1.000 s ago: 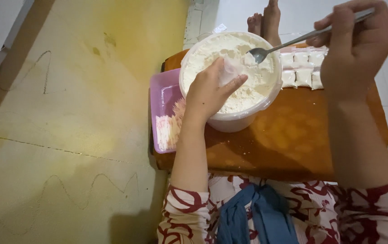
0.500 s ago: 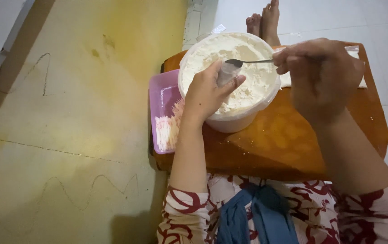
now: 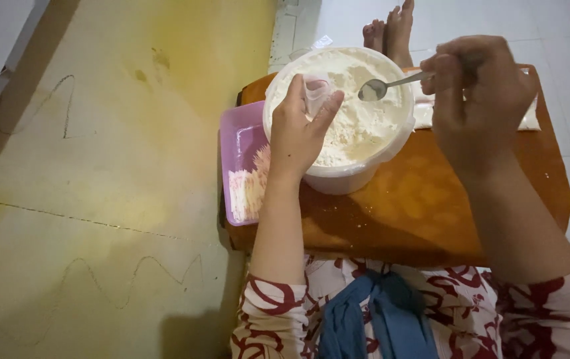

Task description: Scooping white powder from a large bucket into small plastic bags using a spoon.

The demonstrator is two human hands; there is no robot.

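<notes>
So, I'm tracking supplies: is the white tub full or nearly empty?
Nearly full: white powder fills the white tub close to its rim.

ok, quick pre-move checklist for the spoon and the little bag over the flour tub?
1. Left hand grips small clear bag above the tub: ok.
2. Bag mouth open toward spoon: cannot tell.
3. Right hand holds spoon by the handle: ok.
4. Spoon bowl loaded with flour: cannot tell.
5. White tub sits on wooden board: ok.
6. Pink tray beside tub, apart from both hands: ok.
</notes>
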